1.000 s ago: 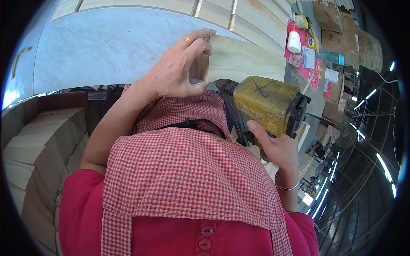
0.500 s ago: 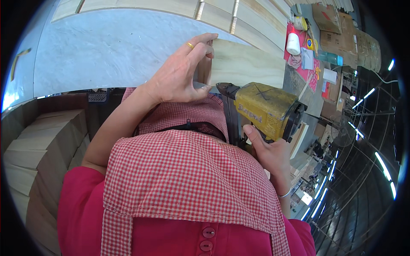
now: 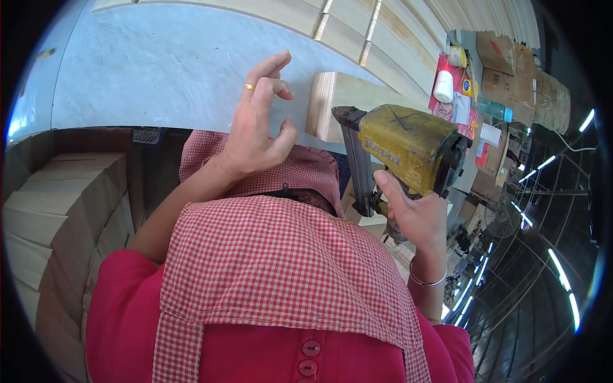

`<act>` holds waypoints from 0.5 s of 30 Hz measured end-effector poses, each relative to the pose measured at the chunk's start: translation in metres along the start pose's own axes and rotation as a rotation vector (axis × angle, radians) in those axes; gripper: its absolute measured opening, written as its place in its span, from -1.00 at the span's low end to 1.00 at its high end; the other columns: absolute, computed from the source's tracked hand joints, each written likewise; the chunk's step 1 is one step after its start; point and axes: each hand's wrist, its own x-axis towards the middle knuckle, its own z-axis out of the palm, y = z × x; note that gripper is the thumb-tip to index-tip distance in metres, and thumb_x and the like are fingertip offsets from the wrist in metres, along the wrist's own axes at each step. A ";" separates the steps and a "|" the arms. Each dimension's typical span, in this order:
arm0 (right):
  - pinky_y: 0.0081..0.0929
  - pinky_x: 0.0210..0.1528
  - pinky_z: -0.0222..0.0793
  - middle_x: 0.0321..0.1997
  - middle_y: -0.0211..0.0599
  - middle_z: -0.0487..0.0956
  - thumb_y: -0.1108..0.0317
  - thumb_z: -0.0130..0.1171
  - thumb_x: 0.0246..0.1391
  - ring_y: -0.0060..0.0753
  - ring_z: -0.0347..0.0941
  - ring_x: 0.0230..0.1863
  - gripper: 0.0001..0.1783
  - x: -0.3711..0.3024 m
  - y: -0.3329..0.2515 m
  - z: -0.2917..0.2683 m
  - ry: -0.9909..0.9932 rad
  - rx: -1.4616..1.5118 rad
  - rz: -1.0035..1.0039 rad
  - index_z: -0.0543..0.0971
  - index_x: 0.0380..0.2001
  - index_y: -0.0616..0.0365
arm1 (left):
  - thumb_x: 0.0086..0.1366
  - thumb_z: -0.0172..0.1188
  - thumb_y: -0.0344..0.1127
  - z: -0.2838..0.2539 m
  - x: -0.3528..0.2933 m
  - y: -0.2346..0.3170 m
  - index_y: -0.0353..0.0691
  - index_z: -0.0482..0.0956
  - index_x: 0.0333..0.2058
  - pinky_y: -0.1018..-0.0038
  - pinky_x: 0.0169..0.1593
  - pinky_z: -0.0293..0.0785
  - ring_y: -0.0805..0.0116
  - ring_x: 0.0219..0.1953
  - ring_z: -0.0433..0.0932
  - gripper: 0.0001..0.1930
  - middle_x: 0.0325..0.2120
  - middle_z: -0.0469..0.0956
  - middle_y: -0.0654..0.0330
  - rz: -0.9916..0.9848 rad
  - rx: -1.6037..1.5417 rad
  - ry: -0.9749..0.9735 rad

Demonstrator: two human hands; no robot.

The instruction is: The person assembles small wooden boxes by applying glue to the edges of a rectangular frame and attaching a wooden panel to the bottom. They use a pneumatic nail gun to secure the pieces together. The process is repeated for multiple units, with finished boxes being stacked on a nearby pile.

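Note:
A yellow pneumatic nail gun [image 3: 408, 143] with a black nose and magazine is gripped by my right hand [image 3: 415, 214]; its fingers wrap the handle, partly hidden. Beyond the tool's nose lies a pale wooden piece [image 3: 324, 102], made of a board with a narrower strip across its left end. The gun's nose is close to that end; whether it touches cannot be made out. My left hand [image 3: 258, 121], a ring on one finger, hovers over the near edge of the table, left of the wood. Its fingers are apart and curved, holding nothing.
Long pale boards [image 3: 300, 19] lie along the far side of the light blue-grey tabletop [image 3: 159, 70]. Stacked wooden blocks [image 3: 64, 198] stand at my left. Toward the right are a white bottle [image 3: 443, 86], a teal bottle [image 3: 495, 110] and cardboard boxes [image 3: 501, 76].
My left hand has let go of the wooden piece's end and drawn off to the left. The nail gun has shifted slightly right and upward in my right hand.

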 end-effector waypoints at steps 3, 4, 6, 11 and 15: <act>-0.41 0.06 0.52 0.00 -0.14 0.69 0.35 0.44 0.13 -0.38 0.64 -0.01 -0.54 0.001 0.001 0.000 0.002 0.045 0.000 0.57 0.02 0.39 | -0.02 0.05 -0.64 -0.001 0.000 -0.002 -0.29 0.30 -0.14 -0.01 0.41 0.23 -0.20 0.39 0.23 -0.60 0.33 0.20 -0.27 0.011 0.005 -0.004; -0.40 0.05 0.52 -0.01 -0.14 0.70 0.35 0.44 0.13 -0.38 0.64 -0.02 -0.55 0.002 0.001 -0.001 0.006 0.067 0.008 0.58 0.01 0.38 | -0.02 0.05 -0.64 -0.001 0.000 -0.002 -0.29 0.30 -0.14 -0.01 0.41 0.23 -0.19 0.39 0.23 -0.60 0.32 0.20 -0.27 0.015 0.002 -0.002; -0.40 0.03 0.53 -0.04 -0.15 0.71 0.35 0.46 0.10 -0.38 0.65 -0.04 -0.57 0.003 -0.002 -0.005 0.004 0.028 -0.027 0.60 -0.03 0.35 | -0.02 0.06 -0.64 0.000 0.000 -0.002 -0.29 0.30 -0.14 -0.02 0.41 0.23 -0.19 0.40 0.22 -0.60 0.32 0.20 -0.27 0.024 -0.004 0.002; -0.40 -0.02 0.53 -0.11 -0.18 0.72 0.34 0.49 0.06 -0.36 0.66 -0.10 -0.60 0.014 -0.003 -0.019 -0.028 -0.284 -0.330 0.63 -0.08 0.30 | 0.05 0.16 -0.57 0.000 0.002 0.000 -0.26 0.31 -0.14 -0.03 0.39 0.24 -0.19 0.40 0.22 -0.63 0.32 0.20 -0.27 -0.033 -0.017 0.014; -0.41 -0.03 0.52 -0.13 -0.20 0.72 0.34 0.48 0.07 -0.38 0.65 -0.11 -0.60 0.022 -0.009 -0.027 -0.021 -0.156 -0.214 0.62 -0.08 0.31 | 0.04 0.44 -0.30 0.005 0.012 0.009 -0.30 0.34 -0.15 0.00 0.25 0.33 -0.29 0.27 0.31 -0.50 0.27 0.20 -0.37 -0.133 0.103 0.040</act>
